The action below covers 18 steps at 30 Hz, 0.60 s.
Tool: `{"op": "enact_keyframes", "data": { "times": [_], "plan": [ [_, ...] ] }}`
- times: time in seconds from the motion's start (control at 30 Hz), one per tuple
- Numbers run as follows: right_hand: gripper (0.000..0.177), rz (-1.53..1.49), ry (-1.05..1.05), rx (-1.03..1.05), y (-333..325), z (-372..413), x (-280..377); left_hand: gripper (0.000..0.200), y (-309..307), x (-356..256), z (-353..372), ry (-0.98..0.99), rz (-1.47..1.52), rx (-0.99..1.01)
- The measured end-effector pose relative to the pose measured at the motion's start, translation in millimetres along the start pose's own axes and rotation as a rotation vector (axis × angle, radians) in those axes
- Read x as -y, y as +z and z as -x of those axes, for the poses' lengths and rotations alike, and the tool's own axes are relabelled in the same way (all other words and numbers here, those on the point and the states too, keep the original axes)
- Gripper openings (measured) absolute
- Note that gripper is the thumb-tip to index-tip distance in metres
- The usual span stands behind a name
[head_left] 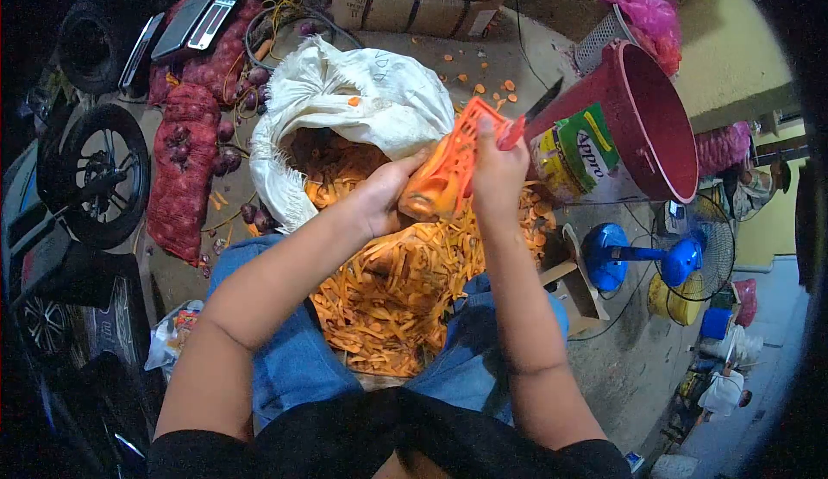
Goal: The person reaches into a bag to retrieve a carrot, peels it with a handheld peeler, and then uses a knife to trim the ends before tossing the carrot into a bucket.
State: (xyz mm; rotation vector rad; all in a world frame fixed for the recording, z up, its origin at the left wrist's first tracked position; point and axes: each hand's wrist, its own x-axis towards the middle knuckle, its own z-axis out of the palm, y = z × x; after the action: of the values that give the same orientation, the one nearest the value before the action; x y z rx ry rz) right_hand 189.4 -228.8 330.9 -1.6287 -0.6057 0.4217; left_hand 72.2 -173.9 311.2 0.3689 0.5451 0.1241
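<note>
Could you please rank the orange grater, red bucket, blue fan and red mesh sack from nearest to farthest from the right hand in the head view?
1. orange grater, held in the grip of the right hand.
2. red bucket, just to its right.
3. blue fan, lower right on the floor.
4. red mesh sack, far left.

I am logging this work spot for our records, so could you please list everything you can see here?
carrot: one, orange, against the grater's underside
grater: one, orange plastic, centre
carrot shavings: a pile, orange, between the knees
sack: one, white, open, behind the pile
mesh bags of onions: at least two, red, left
bucket: one, red, tilted, right
fan: one, blue, lower right
cardboard boxes: two, brown, top
weighing scale: one, grey, top left
wheel: one, black, left edge
left hand: holds the carrot
right hand: holds the grater
</note>
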Motion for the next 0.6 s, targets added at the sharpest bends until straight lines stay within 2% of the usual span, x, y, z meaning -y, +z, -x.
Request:
{"op": "enact_keyframes", "data": {
  "times": [0.07, 0.1, 0.23, 0.3, 0.37, 0.4, 0.47, 0.53, 0.6],
  "plan": [
    [0.02, 0.001, -0.142, 0.044, 7.3, 12.1, 0.4, 0.032, 5.4, 3.0, -0.4, 0.015, 0.063, -0.033],
    [0.02, 0.006, -0.275, -0.026, 10.2, 9.7, -8.8, 0.032, 5.2, 3.6, 1.0, 0.006, 0.072, -0.033],
    [0.018, 0.08, -0.228, -0.059, -8.0, -9.6, -24.4, 0.034, 7.7, 4.3, 11.2, 0.014, -0.111, 0.021],
    [0.017, 0.171, -0.336, -0.326, -32.7, -46.3, -42.8, 0.034, 13.4, 7.0, 20.1, -0.129, -0.263, -0.086],
    [0.016, 0.405, -0.308, -0.548, -50.7, -52.9, -26.4, 0.034, 19.6, 2.1, 34.7, -0.152, -0.329, -0.016],
    [0.016, 0.403, -0.308, -0.557, -58.6, -56.8, -26.3, 0.035, 21.4, -0.7, 39.4, -0.165, -0.396, 0.055],
    [0.018, -0.003, 0.024, -0.506, -68.8, -60.9, -23.1, 0.037, 8.4, 5.6, 28.7, -0.114, -0.337, 0.05],
    [0.019, 0.064, -0.05, -0.465, -65.8, -54.2, -19.0, 0.038, 3.7, 2.8, 21.5, -0.035, -0.318, -0.07],
    [0.024, -0.127, -0.126, -0.271, -51.0, -43.9, -10.9, 0.039, -6.2, 2.0, 13.5, -0.038, -0.332, -0.05]
  ]
}}
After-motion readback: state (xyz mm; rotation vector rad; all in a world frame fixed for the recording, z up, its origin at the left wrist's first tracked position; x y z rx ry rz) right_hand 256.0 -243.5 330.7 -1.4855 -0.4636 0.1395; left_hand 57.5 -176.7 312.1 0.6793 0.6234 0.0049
